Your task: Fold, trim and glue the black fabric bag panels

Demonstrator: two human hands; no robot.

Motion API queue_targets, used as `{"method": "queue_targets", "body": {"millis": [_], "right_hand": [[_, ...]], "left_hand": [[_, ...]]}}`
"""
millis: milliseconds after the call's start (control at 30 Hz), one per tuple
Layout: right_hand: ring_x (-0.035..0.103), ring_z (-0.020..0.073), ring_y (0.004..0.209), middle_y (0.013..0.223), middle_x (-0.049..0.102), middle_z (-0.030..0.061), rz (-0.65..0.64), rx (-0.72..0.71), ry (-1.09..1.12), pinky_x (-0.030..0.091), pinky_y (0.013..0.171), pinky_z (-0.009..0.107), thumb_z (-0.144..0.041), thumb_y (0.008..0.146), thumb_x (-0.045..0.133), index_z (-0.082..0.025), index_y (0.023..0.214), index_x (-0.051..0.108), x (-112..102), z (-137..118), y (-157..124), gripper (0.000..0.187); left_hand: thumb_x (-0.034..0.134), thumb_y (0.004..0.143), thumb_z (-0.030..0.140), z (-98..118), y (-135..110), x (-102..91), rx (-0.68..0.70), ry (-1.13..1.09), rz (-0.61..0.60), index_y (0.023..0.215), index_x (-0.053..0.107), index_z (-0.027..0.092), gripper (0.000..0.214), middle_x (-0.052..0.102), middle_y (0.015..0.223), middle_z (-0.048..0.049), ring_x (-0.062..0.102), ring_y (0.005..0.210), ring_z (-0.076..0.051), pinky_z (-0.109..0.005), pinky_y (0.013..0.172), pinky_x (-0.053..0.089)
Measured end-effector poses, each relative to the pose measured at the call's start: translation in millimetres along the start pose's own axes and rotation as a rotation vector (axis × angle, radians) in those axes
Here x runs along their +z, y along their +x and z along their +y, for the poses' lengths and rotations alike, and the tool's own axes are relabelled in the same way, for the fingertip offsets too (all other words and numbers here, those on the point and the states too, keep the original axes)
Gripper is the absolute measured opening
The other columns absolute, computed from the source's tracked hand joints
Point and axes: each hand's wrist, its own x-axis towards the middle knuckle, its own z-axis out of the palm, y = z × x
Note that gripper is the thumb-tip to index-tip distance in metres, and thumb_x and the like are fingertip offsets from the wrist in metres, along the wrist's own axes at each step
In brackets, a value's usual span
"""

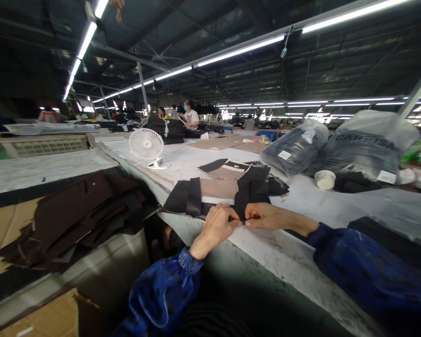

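Observation:
At the front edge of the white-topped table [182,174], my left hand [217,223] has its fingers closed in a pinch at the near edge of a black fabric piece [242,195]. My right hand [268,216] pinches the same edge just to the right, its fingertips nearly meeting those of the left. Fingers partly hide the pinched edge. Beside the hands lies a brown panel [219,188] with a dark strip [193,196] at its left and a white band below. Farther back rests a dark and brown cut piece [228,169] with a pale-edged opening.
A small white fan [146,144] stands left on the table. Dark cut fabric pieces [80,210] are heaped on the left-hand surface, across a gap. Plastic-wrapped bundles [296,146] and a white tub [324,179] sit at the right. A masked person [190,115] works farther back.

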Motion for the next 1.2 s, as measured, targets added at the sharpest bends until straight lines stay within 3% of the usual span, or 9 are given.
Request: {"method": "queue_targets", "body": {"millis": [167,267,400,567,700,867,1033,1133,1200], "right_hand": [[0.043,0.0101,0.051,0.056,0.050,-0.0044,-0.026,0.059,0.030,0.031,0.047,0.023,-0.031,0.073,0.060,-0.016,0.078,0.052,0.8,0.8,5.2,0.017],[0.045,0.0096,0.048,0.055,0.051,-0.0043,-0.053,0.095,0.051,0.033,0.045,0.022,-0.031,0.072,0.061,-0.016,0.077,0.051,-0.2,-0.2,7.1,0.019],[0.044,0.0087,0.044,0.050,0.050,-0.0052,-0.057,0.137,0.063,0.033,0.042,0.021,-0.030,0.069,0.063,-0.017,0.073,0.050,-1.1,-5.1,10.2,0.018],[0.046,0.0094,0.044,0.048,0.050,-0.0046,-0.064,0.237,0.062,0.037,0.043,0.021,-0.029,0.066,0.065,-0.017,0.068,0.051,-1.4,-11.7,16.1,0.018],[0.044,0.0092,0.048,0.051,0.050,-0.0042,-0.034,0.179,-0.062,0.030,0.044,0.021,-0.025,0.064,0.066,-0.017,0.064,0.052,-5.8,-16.5,11.0,0.015],[0.042,0.0097,0.052,0.055,0.050,-0.0042,0.069,0.102,-0.223,0.026,0.047,0.022,-0.016,0.063,0.062,-0.019,0.067,0.051,-7.0,-18.2,-2.2,0.012],[0.051,0.0120,0.061,0.071,0.052,-0.0023,-0.061,0.021,0.079,0.039,0.054,0.024,-0.023,0.077,0.052,-0.018,0.082,0.047,-0.1,-13.0,-3.3,0.009],[0.051,0.0124,0.060,0.069,0.050,-0.0026,-0.122,0.046,0.129,0.041,0.054,0.025,-0.024,0.079,0.052,-0.018,0.085,0.046,-1.4,-10.9,-2.7,0.011],[0.051,0.0122,0.058,0.067,0.049,-0.0034,-0.127,0.060,0.134,0.042,0.054,0.026,-0.024,0.078,0.054,-0.017,0.085,0.046,-3.8,-11.2,-2.6,0.013]], "left_hand": [[0.067,0.072,0.028,4.6,7.3,-4.7,-0.141,-0.015,-0.048,0.077,0.074,0.018,0.014,0.071,0.075,-0.0035,0.063,0.071,-0.018,-0.027,0.066,0.043],[0.067,0.070,0.028,6.2,12.0,-7.3,-0.187,-0.005,-0.099,0.072,0.073,0.019,0.011,0.071,0.072,-0.0031,0.064,0.072,-0.018,-0.026,0.063,0.042],[0.069,0.072,0.024,9.6,18.3,-10.1,-0.209,0.043,-0.172,0.070,0.070,0.018,0.006,0.069,0.069,-0.0024,0.064,0.075,-0.017,-0.027,0.068,0.046],[0.060,0.088,0.035,13.2,22.9,-15.4,-0.203,0.114,-0.298,0.087,0.065,0.013,0.022,0.067,0.089,-0.0036,0.063,0.084,-0.016,-0.035,0.078,0.052],[0.059,0.089,0.033,10.8,23.1,-17.0,-0.171,0.150,-0.332,0.096,0.064,0.013,0.022,0.065,0.100,-0.0054,0.063,0.090,-0.017,-0.036,0.080,0.053],[0.059,0.089,0.032,16.4,24.4,-12.3,-0.158,0.160,-0.354,0.095,0.064,0.014,0.020,0.066,0.098,-0.0050,0.063,0.091,-0.018,-0.036,0.081,0.053],[0.060,0.088,0.032,19.4,31.1,-8.0,-0.139,0.076,-0.333,0.094,0.064,0.013,0.020,0.066,0.096,-0.0046,0.063,0.089,-0.017,-0.035,0.078,0.053],[0.062,0.085,0.028,6.8,31.5,-12.9,-0.071,-0.064,-0.330,0.085,0.068,0.012,0.018,0.068,0.081,-0.0012,0.064,0.076,-0.015,-0.028,0.068,0.052],[0.061,0.084,0.020,-2.8,26.5,-19.0,-0.034,-0.146,-0.274,0.092,0.069,0.012,0.014,0.069,0.078,-0.0004,0.063,0.072,-0.013,-0.023,0.065,0.049]]}}
